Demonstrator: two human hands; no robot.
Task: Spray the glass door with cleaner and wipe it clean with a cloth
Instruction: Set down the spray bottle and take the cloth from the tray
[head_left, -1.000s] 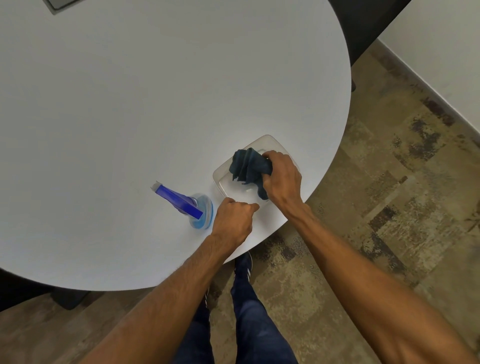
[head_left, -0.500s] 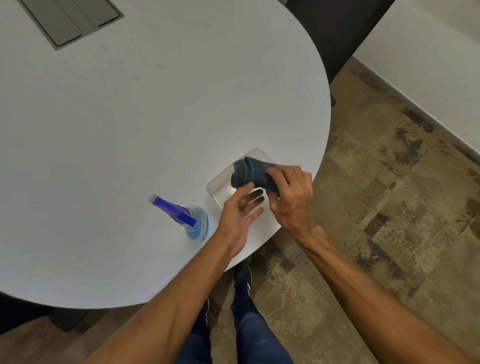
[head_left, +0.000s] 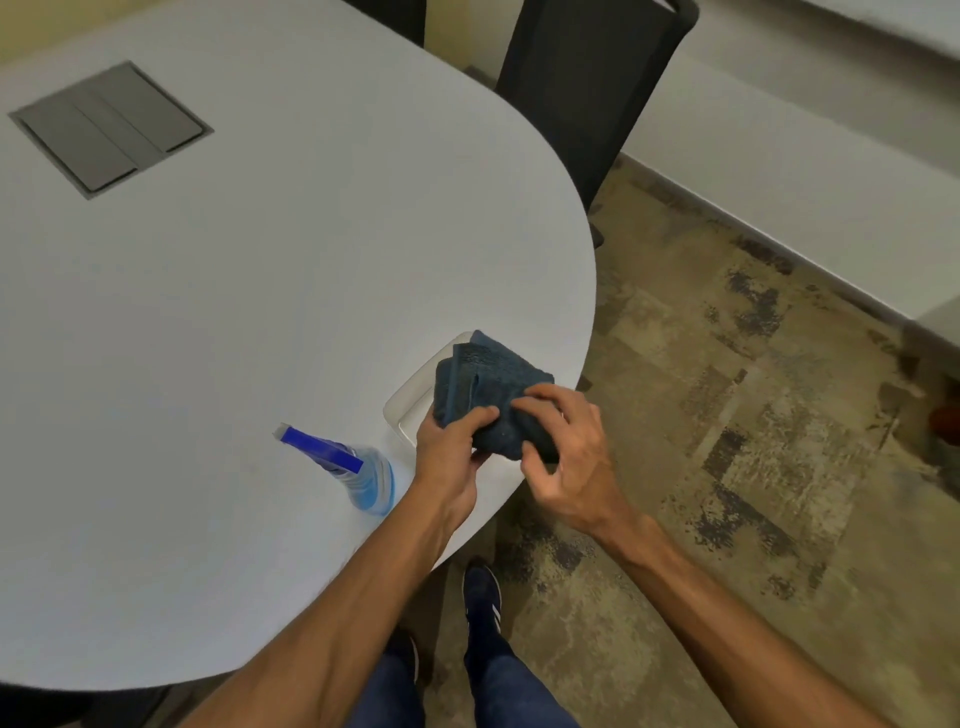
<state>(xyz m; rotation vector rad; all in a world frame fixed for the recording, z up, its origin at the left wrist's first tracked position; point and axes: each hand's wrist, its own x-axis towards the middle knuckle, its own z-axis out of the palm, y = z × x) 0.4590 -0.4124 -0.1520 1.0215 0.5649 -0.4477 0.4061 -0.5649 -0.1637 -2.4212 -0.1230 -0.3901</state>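
Both hands meet over the table's near edge in my head view, and I see them working one folded dark blue cloth (head_left: 491, 395) between them. My left hand (head_left: 451, 457) pinches the cloth's near-left corner, thumb pressed on top and fingers curled beneath. My right hand (head_left: 569, 457) grips the near-right side, its fingers (head_left: 535, 400) bent over the top of the fabric and the thumb tucked under the front edge. I read the cloth as lifted just above a shallow white tray (head_left: 410, 402), which sits on the white table (head_left: 260, 291) close to its rounded rim; whether any fabric touches the tray I cannot tell. Just left of my left hand stands a spray bottle (head_left: 363, 475) of blue cleaner, upright on the table, its blue trigger head pointing away to the left, apart from both hands. Farther back on the tabletop I see a grey recessed hatch (head_left: 109, 127). A dark chair (head_left: 592, 88) stands beyond the table's far-right curve. Below my forearms I see dark blue trousers and a dark shoe (head_left: 483, 597) with pale stripes on mottled brown carpet (head_left: 727, 467).
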